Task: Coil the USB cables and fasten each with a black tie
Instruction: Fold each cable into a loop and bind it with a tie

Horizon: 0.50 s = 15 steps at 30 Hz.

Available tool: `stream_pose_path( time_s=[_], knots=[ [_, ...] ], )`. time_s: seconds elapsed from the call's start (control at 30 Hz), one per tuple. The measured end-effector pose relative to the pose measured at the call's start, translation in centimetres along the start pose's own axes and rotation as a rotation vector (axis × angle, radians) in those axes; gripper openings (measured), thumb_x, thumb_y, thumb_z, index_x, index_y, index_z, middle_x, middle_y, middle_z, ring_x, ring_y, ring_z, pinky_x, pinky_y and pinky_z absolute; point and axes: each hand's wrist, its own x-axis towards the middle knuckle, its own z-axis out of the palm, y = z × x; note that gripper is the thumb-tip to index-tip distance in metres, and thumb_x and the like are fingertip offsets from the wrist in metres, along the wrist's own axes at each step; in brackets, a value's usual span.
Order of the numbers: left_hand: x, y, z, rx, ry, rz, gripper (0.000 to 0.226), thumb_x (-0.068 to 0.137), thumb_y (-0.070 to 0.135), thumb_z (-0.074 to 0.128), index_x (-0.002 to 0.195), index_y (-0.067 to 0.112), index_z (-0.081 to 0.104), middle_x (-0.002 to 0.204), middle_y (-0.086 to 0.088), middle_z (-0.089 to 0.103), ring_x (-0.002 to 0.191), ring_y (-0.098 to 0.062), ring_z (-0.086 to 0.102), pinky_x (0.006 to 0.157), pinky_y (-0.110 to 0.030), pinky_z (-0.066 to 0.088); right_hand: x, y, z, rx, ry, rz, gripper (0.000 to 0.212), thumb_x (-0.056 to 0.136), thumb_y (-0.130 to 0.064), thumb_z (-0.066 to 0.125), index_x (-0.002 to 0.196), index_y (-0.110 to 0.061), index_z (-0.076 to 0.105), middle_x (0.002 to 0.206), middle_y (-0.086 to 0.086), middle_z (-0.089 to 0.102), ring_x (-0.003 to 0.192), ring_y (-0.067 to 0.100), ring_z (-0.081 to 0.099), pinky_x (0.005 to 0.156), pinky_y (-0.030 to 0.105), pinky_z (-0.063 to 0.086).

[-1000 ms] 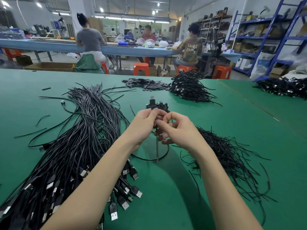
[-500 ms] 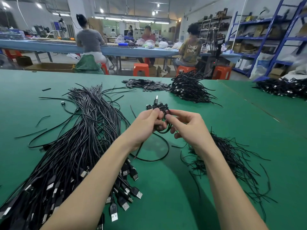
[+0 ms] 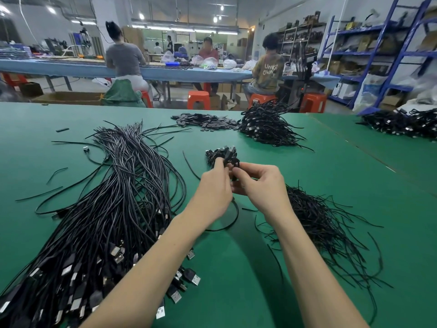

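Above the middle of the green table [image 3: 260, 268], my left hand [image 3: 212, 188] and my right hand [image 3: 262, 185] meet around one black USB cable [image 3: 230, 159]. Both pinch its small coil, which sticks up between my fingertips. A loose loop of the same cable [image 3: 233, 221] hangs down to the cloth below my wrists. A big bundle of uncoiled USB cables [image 3: 106, 221] lies at my left, plugs toward me. A heap of thin black ties [image 3: 326, 228] lies at my right.
A pile of coiled cables [image 3: 267, 126] sits further back, with flat black pieces [image 3: 205, 120] beside it. A small cluster of coiled cables [image 3: 214, 155] lies just behind my hands. More cables [image 3: 402, 123] sit far right. People work at a blue bench beyond.
The hanging cable has been drawn up into the coil, so the loop on the table is shorter. My hands have closed together again after the right one drew apart.
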Motion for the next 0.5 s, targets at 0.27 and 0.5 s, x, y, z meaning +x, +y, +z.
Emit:
stream_pose_path(
  time_s=[0.27,0.5],
  knots=[
    [-0.3,0.1,0.3,0.136,-0.086,-0.038,0.009,0.104,0.007,0.035,0.096,0.010,0.035,0.075,-0.005,0.052,0.066,-0.030,0.048,0.057,-0.027,0.028,-0.1,-0.4,-0.5,-0.262,0.036,-0.046,0.006,0.088,-0.024,0.077,0.092,-0.027,0.081,0.091,-0.010,0.076,0.074,0.009,0.075,0.074,0.026,0.060],
    [-0.6,-0.4,0.6,0.169,-0.252,-0.009,0.017,0.104,0.011,0.033,0.113,0.006,0.047,0.096,-0.013,0.062,0.083,-0.034,0.058,0.069,-0.035,0.042,-0.1,-0.1,-1.2,-0.175,-0.023,0.007,0.007,0.088,-0.029,0.075,0.089,-0.024,0.080,0.073,-0.007,0.074,0.058,0.008,0.063,0.063,0.027,0.054]
  ],
)
